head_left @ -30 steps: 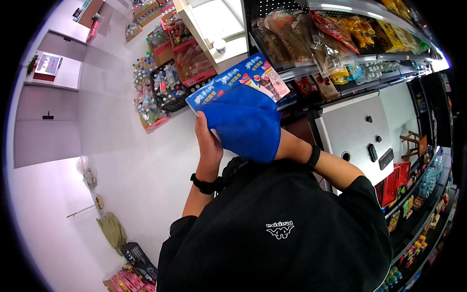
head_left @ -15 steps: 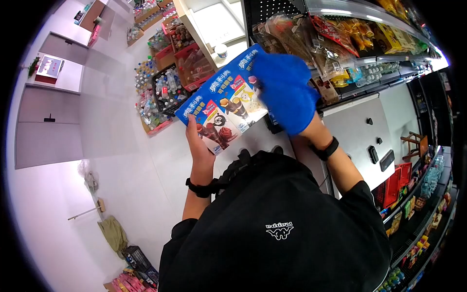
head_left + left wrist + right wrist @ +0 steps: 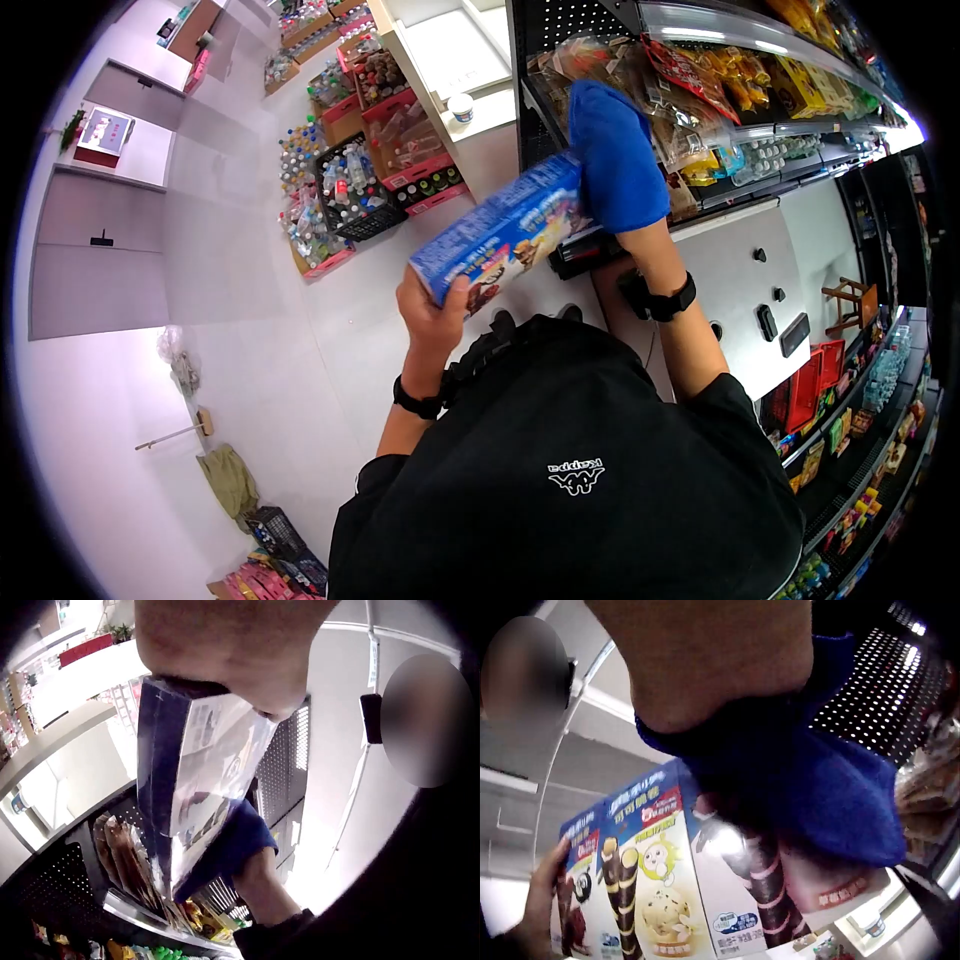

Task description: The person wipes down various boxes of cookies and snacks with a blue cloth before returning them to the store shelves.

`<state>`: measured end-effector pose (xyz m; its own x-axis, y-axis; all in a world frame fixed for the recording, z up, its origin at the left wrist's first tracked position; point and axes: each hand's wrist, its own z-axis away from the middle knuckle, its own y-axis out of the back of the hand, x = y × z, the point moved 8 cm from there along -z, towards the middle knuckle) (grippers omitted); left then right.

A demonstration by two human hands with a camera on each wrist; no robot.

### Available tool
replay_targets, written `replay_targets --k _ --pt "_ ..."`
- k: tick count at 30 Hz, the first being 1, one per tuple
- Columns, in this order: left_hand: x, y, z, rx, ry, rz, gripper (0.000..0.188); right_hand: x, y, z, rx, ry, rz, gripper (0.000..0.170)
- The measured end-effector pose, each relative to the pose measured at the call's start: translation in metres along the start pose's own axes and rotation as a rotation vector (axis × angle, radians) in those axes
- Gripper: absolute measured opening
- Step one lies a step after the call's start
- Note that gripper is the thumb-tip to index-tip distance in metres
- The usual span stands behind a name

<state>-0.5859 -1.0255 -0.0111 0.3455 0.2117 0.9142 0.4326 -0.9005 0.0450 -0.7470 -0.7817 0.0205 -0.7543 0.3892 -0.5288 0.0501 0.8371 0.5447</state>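
My left hand [image 3: 432, 312] grips the near left end of a blue boxed multipack of wafer rolls [image 3: 500, 225], its thumb over the printed front. The box is held in the air, sloping up to the right. A blue cloth [image 3: 618, 155] covers my right hand [image 3: 640, 242] and lies against the box's far right end; the fingers are hidden beneath it. In the right wrist view, the box's printed panels [image 3: 656, 877] show wafer rolls and ice cream, and the cloth [image 3: 832, 799] overlaps their upper right part.
A store shelf [image 3: 690, 195] with bagged snacks stands close beyond the right hand. Behind the box is a white cabinet [image 3: 490, 120] bearing a small tub [image 3: 461, 107]. Crates of bottles [image 3: 350, 190] stand on the floor at left. A pale tabletop [image 3: 735, 270] with small black items lies at right.
The cloth and right hand have moved right, from across the box's front to its far end. The box has tilted, showing more of its blue top, and the left thumb now lies over the front.
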Motion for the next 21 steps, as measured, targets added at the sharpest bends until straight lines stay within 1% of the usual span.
replay_targets --k 3,4,6,8,9,11,13,15,16,18,20,21 --pt "0.013 -0.013 -0.002 -0.102 -0.081 -0.173 0.033 -0.067 -0.009 -0.007 -0.187 0.270 0.171 0.041" --pt "0.023 -0.019 -0.005 -0.121 -0.068 -0.219 0.033 -0.080 -0.016 -0.004 -0.168 0.284 0.162 0.037" --pt "0.015 -0.024 -0.005 -0.135 -0.063 -0.276 0.033 -0.094 -0.044 0.006 -0.277 0.202 0.062 0.041" --pt "0.009 -0.026 -0.004 -0.159 -0.066 -0.332 0.030 -0.116 -0.060 0.009 -0.343 0.177 -0.014 0.044" --pt "0.004 -0.026 0.000 -0.196 -0.128 -0.361 0.029 -0.132 -0.061 0.006 -0.354 0.194 -0.041 0.046" --pt "-0.008 -0.026 0.012 -0.271 -0.251 -0.422 0.028 -0.140 -0.065 0.017 -0.373 0.157 -0.164 0.049" --pt "-0.001 -0.025 0.011 -0.265 -0.305 -0.401 0.026 -0.132 -0.074 0.031 -0.380 0.046 -0.350 0.050" --pt "0.006 -0.023 0.013 -0.259 -0.372 -0.420 0.026 -0.129 -0.061 0.029 -0.367 0.062 -0.359 0.048" --pt "0.010 -0.020 0.008 -0.230 -0.285 -0.400 0.026 -0.126 -0.054 0.026 -0.360 0.071 -0.363 0.047" --pt "0.022 -0.012 0.004 -0.174 -0.110 -0.358 0.028 -0.103 -0.053 0.026 -0.364 0.224 -0.044 0.044" --pt "0.020 -0.002 0.006 -0.135 -0.123 -0.289 0.030 -0.077 -0.044 0.016 -0.346 0.283 0.169 0.040" --pt "0.020 0.004 0.005 -0.114 -0.131 -0.255 0.031 -0.060 -0.034 0.013 -0.303 0.256 0.174 0.040"
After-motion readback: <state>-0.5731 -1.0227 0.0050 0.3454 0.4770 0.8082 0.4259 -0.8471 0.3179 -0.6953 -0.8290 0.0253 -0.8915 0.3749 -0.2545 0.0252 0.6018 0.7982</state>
